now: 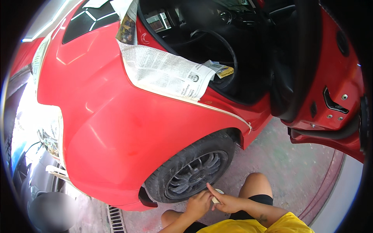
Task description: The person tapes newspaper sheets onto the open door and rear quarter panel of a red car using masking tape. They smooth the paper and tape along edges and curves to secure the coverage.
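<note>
Both my hands meet low in front of the rear wheel (196, 173) of a red car (112, 143). A small cream roll of masking tape (215, 200) sits between them, partly covered by fingers. My right hand (230, 203) grips the roll, its thumb pointing up along it. Curled fingers of my left hand (199, 204) press against the roll's left side; what exactly they pinch is hidden. Newspaper (155, 70) covers part of the rear door opening's edge. A strip of masking tape (221, 112) runs from there along the body, ending loose near the sill.
At the right the car's rear door (338, 89) hangs wide open. My bent knees flank my hands. A metal floor grate (115, 219) lies at the lower left, with a grey car (40, 174) beyond. A yellow packet (225, 72) rests in the door opening.
</note>
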Motion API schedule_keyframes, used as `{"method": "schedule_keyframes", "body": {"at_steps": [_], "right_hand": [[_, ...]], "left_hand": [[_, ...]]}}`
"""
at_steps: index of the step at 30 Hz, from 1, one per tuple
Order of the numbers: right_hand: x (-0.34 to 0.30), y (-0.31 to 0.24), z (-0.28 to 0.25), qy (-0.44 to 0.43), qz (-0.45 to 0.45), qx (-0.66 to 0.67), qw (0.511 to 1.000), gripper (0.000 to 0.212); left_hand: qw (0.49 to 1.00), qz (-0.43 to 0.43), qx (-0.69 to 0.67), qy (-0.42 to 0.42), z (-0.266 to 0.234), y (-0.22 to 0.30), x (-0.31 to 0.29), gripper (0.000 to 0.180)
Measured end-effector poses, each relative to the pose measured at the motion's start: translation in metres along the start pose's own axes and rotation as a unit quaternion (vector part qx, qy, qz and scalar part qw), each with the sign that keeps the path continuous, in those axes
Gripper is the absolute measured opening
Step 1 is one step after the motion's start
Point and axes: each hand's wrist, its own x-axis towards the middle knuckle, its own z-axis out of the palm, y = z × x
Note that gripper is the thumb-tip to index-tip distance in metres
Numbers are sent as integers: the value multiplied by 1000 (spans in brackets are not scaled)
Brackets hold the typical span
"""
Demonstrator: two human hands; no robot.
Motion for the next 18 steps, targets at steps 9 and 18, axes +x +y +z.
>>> {"method": "schedule_keyframes", "body": {"at_steps": [9, 18], "right_hand": [[-2, -36, -39, 271, -56, -270, 922, 66], [27, -83, -101, 561, -126, -233, 784, 25]], "left_hand": [[951, -104, -288, 42, -9, -12, 21, 17], [940, -19, -217, 264, -47, 71, 100, 12]]}}
